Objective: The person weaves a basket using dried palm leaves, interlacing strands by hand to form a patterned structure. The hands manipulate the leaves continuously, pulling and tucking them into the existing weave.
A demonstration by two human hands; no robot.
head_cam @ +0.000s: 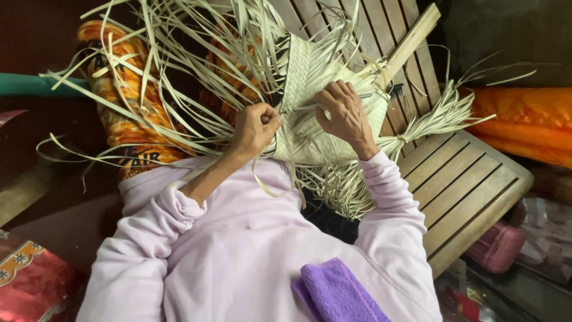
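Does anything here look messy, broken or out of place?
Nothing looks damaged. The loose strips fan out wildly, but they are just the unwoven ends of the woven mat. The left hand grips some strips; the right hand presses on the mat over the wooden slats.

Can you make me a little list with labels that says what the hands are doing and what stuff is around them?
Left hand: closed in a fist around pale leaf strips
Right hand: fingers pressed flat on the woven mat piece
Woven mat piece: pale, partly woven, loose strips sticking out all around
Under it: slatted wooden board
Wooden stick: lies slanted beside the weaving
Clothes: light pink sleeves
Purple cloth: on the person's lap
Orange patterned fabric: behind the strips, on the left
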